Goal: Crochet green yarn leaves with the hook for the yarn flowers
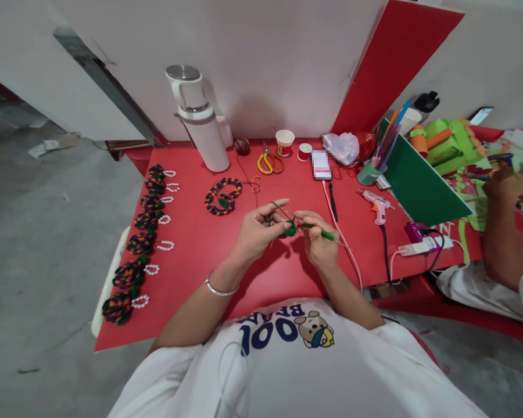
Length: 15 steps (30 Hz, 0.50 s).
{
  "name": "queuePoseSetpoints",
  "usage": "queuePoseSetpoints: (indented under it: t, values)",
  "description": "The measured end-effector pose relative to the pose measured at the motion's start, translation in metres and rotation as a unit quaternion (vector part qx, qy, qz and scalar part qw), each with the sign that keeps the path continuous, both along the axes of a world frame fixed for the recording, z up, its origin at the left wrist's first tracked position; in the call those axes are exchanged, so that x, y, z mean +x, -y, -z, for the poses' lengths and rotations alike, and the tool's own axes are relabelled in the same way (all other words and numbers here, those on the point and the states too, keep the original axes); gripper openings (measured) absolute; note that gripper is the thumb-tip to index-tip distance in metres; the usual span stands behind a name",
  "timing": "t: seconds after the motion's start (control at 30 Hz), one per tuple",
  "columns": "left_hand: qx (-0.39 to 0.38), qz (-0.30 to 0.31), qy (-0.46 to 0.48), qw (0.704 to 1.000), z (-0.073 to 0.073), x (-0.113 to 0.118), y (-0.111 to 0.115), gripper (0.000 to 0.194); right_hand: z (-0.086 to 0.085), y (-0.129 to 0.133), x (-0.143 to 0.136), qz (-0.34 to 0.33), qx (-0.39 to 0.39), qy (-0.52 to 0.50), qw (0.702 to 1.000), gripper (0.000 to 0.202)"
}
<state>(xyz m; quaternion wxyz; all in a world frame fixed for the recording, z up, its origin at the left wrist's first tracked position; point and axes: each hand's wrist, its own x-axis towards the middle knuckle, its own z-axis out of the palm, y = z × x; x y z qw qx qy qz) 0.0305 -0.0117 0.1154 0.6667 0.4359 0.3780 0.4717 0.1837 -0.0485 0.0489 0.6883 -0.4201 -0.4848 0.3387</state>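
Note:
Over the middle of the red table, my left hand (261, 231) pinches a small piece of green crochet work (290, 228), with green yarn looped over its raised forefinger. My right hand (321, 239) is closed round a crochet hook with a green handle (326, 234). The hook's tip meets the green piece between both hands, and the exact stitch is too small to make out. Beyond my left hand lies a curled crocheted strip (222, 196) in dark, orange and red yarn with a green bit inside it.
Several crocheted yarn balls (128, 273) with pearl bead loops (165, 245) line the left edge. Scissors (267, 162), a paper cup (284, 143), a tall flask (203, 125) and a phone (321, 165) stand or lie behind. Rightward are a glue gun (378, 206), a green board (431, 183) and a co-worker's hand (508, 184).

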Motion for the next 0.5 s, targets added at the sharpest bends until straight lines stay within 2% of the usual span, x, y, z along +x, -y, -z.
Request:
queuePoseSetpoints:
  t: [0.13, 0.3, 0.5]
  values:
    - [-0.001, -0.001, -0.001, 1.0, -0.001, -0.005, 0.0, 0.059, -0.001, -0.004, 0.011, -0.08, 0.005, 0.004, 0.997, 0.044]
    - [-0.001, 0.013, 0.005, 1.0, -0.005, -0.011, -0.001, 0.056, -0.015, -0.011, 0.033, -0.176, 0.023, 0.049, 0.983, 0.04]
    - [0.009, 0.009, 0.001, 1.0, -0.001, -0.011, -0.001, 0.054, -0.033, -0.01, 0.047, -0.211, 0.027, 0.106, 0.971, 0.032]
